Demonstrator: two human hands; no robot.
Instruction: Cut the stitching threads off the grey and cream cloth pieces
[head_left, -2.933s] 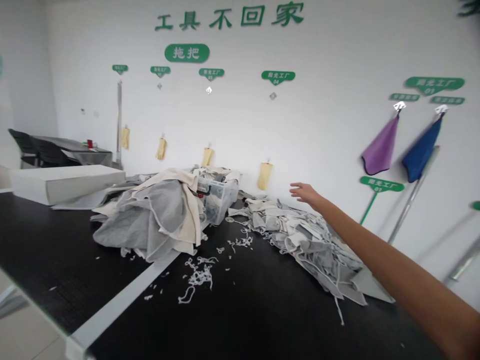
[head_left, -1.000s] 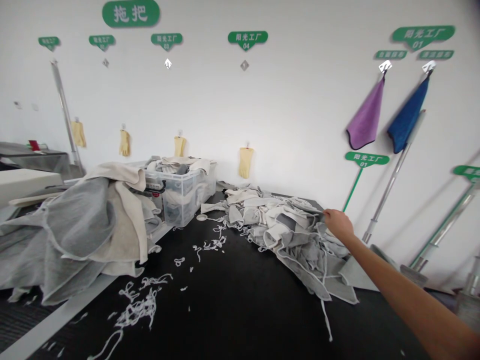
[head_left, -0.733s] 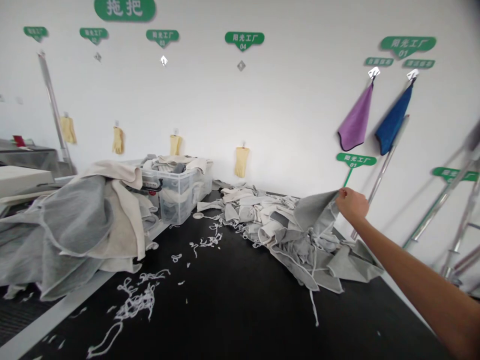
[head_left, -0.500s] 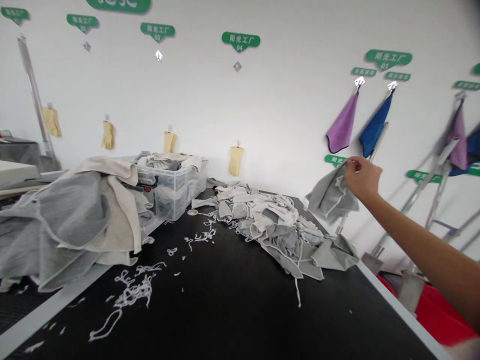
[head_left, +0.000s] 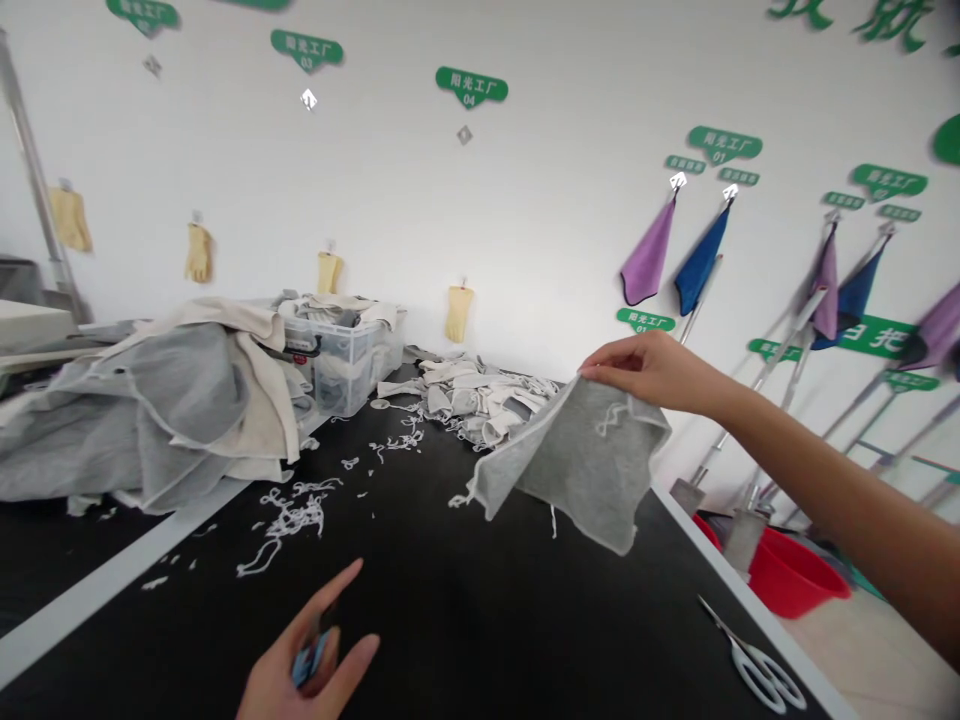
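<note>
My right hand [head_left: 637, 372] pinches a grey cloth [head_left: 592, 460] by its upper edge. The cloth hangs over the black table [head_left: 450, 610], with a loose white thread on its face and more at its left corner. Low in the view is my left hand [head_left: 311, 650], its index finger and thumb stretched apart. Its other fingers curl around a small blue-and-black tool [head_left: 309, 660], mostly hidden. Behind the hanging cloth lies a heap of grey and off-white cloths [head_left: 480, 395]. White-handled scissors [head_left: 750, 660] rest near the table's right edge.
At left, a large pile of cloths [head_left: 187, 400] lies beside a clear plastic bin [head_left: 345, 370] filled with cloths. Cut white threads [head_left: 296, 512] are scattered across the table's left part. A red basin [head_left: 795, 575] and long-handled tools stand beyond the right edge.
My right hand has brought the grey cloth left and lower over the table, and it hangs more spread out. My left hand has come into view; the camera has turned right, showing the scissors.
</note>
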